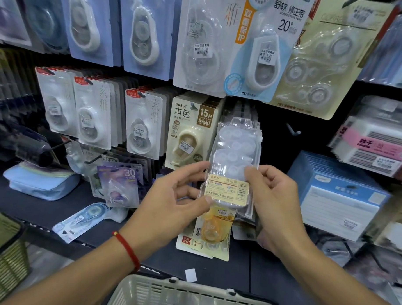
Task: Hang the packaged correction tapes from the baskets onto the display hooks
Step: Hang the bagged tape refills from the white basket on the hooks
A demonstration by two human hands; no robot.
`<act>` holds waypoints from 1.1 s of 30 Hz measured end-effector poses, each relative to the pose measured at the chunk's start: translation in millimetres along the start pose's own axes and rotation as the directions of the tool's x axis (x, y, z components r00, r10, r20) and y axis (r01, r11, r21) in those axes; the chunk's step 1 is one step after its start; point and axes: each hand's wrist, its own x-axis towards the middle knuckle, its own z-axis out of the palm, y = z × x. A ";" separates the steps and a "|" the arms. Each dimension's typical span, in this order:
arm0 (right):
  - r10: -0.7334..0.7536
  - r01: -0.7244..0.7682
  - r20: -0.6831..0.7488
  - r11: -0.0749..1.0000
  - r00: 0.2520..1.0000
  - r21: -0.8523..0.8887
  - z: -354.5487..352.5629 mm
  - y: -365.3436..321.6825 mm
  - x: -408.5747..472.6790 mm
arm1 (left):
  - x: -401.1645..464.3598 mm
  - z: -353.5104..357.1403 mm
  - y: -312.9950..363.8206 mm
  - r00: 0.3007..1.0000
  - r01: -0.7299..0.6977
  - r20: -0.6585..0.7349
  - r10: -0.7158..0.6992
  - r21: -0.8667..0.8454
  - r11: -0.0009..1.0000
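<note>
At the bottom centre of the frame stood a cream plastic basket [190, 295], with a second, olive one [2, 255] at the lower left. Above it, at mid-frame, the left hand [171, 203] and right hand [275, 205] both pinched a clear multi-pack of correction tapes [234, 162], held upright by its labelled lower end. Behind, a bare display hook [293, 130] jutted right of the hanging beige 15M pack [189, 131].

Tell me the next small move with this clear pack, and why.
Probably lift the clear pack up and right toward the bare hook. Both the left hand and right hand grip its lower half, its top end is free, and that hook carries nothing.
</note>
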 end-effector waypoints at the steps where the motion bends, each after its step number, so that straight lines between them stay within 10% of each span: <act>1: -0.038 0.034 -0.026 0.989 0.999 -0.142 -1.4 3.4 0.9 | 1.6 -2.4 -3.2 1.000 -0.011 -0.011 0.013 0.119 0.993; 6: -0.597 0.556 0.211 0.481 0.774 -0.678 -1.3 17.6 8.7 | 17.5 -16.5 -16.1 0.963 -0.200 0.011 0.268 0.695 0.691; 8: -0.582 0.657 0.431 0.253 0.690 -0.710 7.7 26.3 23.4 | 28.8 -16.1 -19.5 0.939 -0.274 0.093 0.331 0.785 0.555; 13: -0.299 0.487 0.462 0.008 0.835 -0.874 27.6 46.8 71.5 | 38.6 -9.2 -34.3 0.946 -0.267 0.186 0.265 0.911 0.314; 26: -0.007 0.369 0.372 0.143 0.928 -0.918 22.2 65.1 141.1 | 35.8 -18.5 -38.6 0.950 -0.278 0.202 0.237 0.894 0.352; 33: -0.293 0.484 0.392 0.398 0.872 -0.779 -5.8 57.0 47.9 | 3.9 -32.5 -51.3 0.955 -0.298 0.282 0.096 0.888 0.351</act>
